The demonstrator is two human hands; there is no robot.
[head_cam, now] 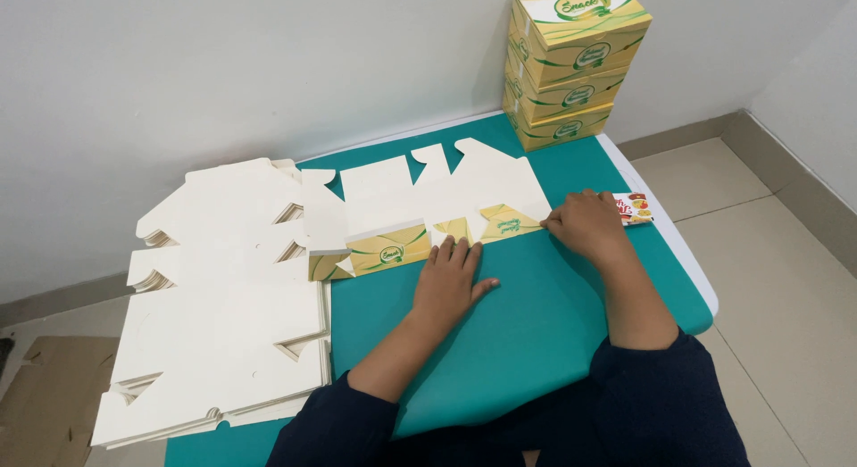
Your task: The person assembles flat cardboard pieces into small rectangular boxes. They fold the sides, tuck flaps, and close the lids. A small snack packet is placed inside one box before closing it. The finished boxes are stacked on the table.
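A flat die-cut carton blank (pixel 428 195), white inside with yellow and green printed flaps, lies on the green table (pixel 527 333). Its near edge is folded up into a printed strip. My left hand (pixel 449 279) lies flat on the table, fingertips pressing that folded edge at the middle. My right hand (pixel 585 221) presses the fold's right end with curled fingers. Neither hand lifts anything.
A thick pile of unfolded white blanks (pixel 223 315) fills the table's left side. Three finished yellow-green boxes (pixel 571 65) are stacked at the far right against the wall. A small printed packet (pixel 636 208) lies by the right hand. The tiled floor shows on the right.
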